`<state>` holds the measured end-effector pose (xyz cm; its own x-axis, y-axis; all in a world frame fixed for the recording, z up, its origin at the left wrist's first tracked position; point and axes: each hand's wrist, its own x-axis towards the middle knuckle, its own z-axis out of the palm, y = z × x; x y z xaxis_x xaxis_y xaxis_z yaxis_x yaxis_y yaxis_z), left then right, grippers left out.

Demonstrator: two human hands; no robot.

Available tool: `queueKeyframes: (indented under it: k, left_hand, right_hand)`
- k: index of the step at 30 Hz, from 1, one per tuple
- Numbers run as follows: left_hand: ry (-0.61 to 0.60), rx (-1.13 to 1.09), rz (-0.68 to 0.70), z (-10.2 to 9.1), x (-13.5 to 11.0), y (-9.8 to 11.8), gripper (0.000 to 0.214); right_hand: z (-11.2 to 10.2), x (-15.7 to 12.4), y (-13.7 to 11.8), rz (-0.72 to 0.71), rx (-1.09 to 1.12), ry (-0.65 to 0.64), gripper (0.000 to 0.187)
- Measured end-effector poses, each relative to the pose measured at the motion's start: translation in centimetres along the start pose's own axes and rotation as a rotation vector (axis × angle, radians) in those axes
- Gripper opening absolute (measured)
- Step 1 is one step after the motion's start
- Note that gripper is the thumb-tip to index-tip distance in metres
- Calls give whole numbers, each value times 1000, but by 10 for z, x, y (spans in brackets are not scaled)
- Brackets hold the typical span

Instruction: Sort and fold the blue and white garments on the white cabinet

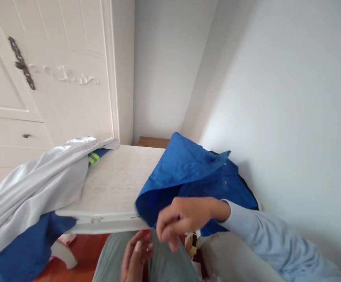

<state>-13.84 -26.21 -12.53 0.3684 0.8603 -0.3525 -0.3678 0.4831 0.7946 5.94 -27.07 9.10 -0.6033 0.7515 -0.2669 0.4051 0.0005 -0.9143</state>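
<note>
My right hand (185,217) hangs over the near edge of a blue cloth garment (188,162), its fingers loosely bent downward and slightly blurred. I see nothing held in it. My left hand (136,254) is lower, above my lap, with its fingers curved and apart and nothing visible between them. The blue garment lies at the right end of a white table (114,180), one part folded up and over, leaving a dark hollow beneath. More blue fabric with a collar-like part (231,168) rests behind it, near the wall.
A shiny pale grey cloth (49,176) drapes over the table's left end, with blue fabric (26,246) and a yellow-green striped piece (94,157) under it. A white wardrobe (70,47) stands behind on the left. The wall (291,98) closes off the right side.
</note>
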Motion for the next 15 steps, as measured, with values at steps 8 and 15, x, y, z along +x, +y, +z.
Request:
queueKeyframes:
  k: [8, 15]
  left_hand:
    - [41, -120, -8, 4, -7, 37, 97]
    - [122, 75, 194, 45, -23, 34, 75]
  right_hand:
    - [37, -28, 7, -126, -58, -48, 34]
    - [0, -112, 50, 27, -407, 1283, 37]
